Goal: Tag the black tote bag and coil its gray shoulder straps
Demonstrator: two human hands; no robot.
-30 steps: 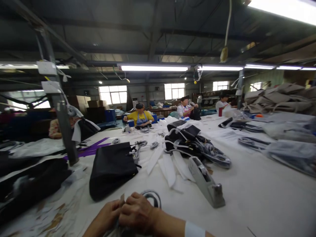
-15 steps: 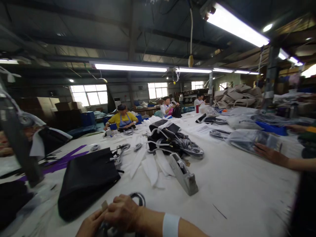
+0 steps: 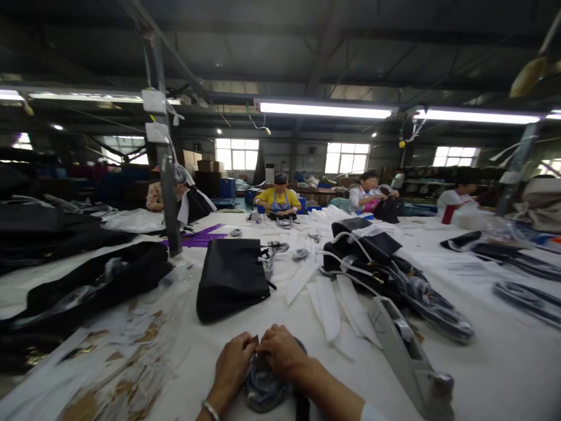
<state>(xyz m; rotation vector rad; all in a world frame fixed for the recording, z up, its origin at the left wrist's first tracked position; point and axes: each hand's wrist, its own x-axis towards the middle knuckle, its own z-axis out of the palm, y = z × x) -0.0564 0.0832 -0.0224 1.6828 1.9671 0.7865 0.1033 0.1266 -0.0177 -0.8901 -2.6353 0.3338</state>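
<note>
Coil of greyish strap lies wound on the table, but from here I judge its handling unfinished: above it, the left hand has fingers pinched on a brown scrap, the right hand bunching its fingers alongside, their hold unclear.

A rounded coil of dark strap, apparently sheathed in cloudy plastic, lying on the white tabletop, partly covered by the right hand, a small brownish piece poking up at the left hand's fingertips.
</note>
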